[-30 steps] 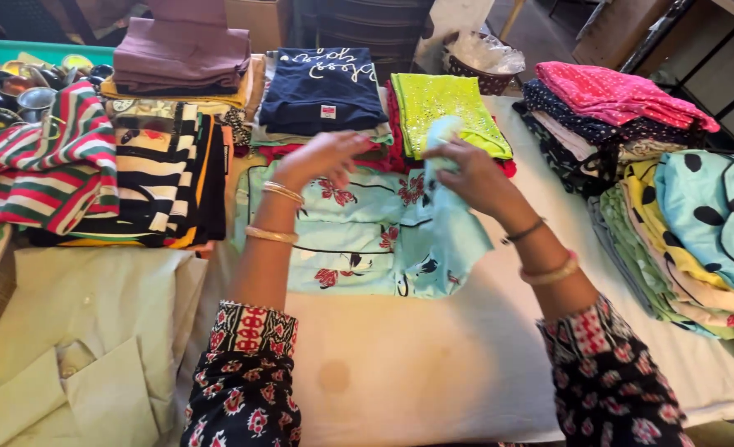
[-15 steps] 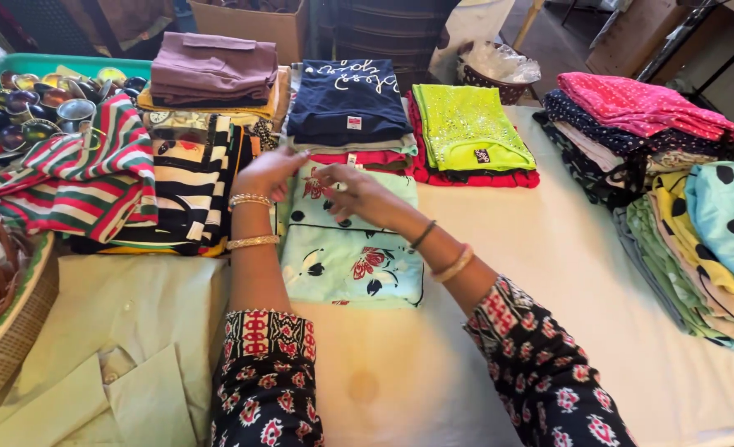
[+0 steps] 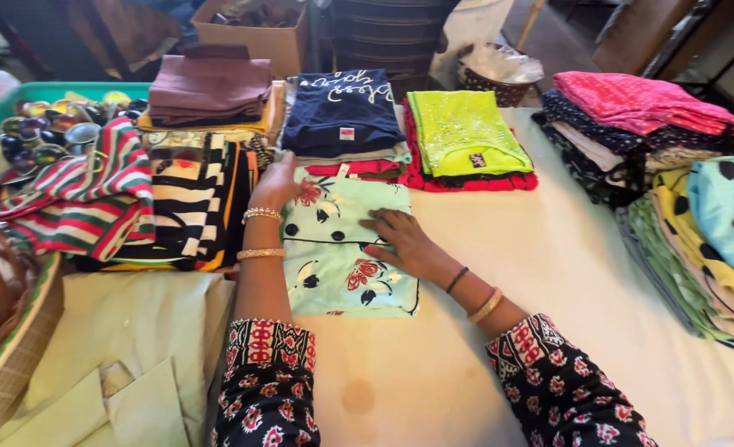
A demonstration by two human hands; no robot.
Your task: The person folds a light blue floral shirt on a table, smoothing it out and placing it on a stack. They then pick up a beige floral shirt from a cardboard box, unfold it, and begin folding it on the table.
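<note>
The folded mint floral cloth [image 3: 346, 248] lay on the white table [image 3: 549, 273], just before the navy shirt [image 3: 342, 112]. The right hand [image 3: 400, 240] pressed flat on it, fingers spread. The left hand [image 3: 278, 184] touched its far left edge, fingers together.

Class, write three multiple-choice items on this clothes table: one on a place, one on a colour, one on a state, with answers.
1. Where does the folded mint-green floral garment lie?
A. in the cardboard box
B. on the white table before the navy folded shirt
C. on the pink stack

2. What colour is the sequinned top right of the navy shirt?
A. neon yellow-green
B. brown
C. white

3. How is the right hand?
A. clenched in the air
B. gripping a basket
C. flat on the floral garment

Answers: B, it lies on the cloth; A, bright lime; C, palm down, while the left hand touches its far corner.
</note>
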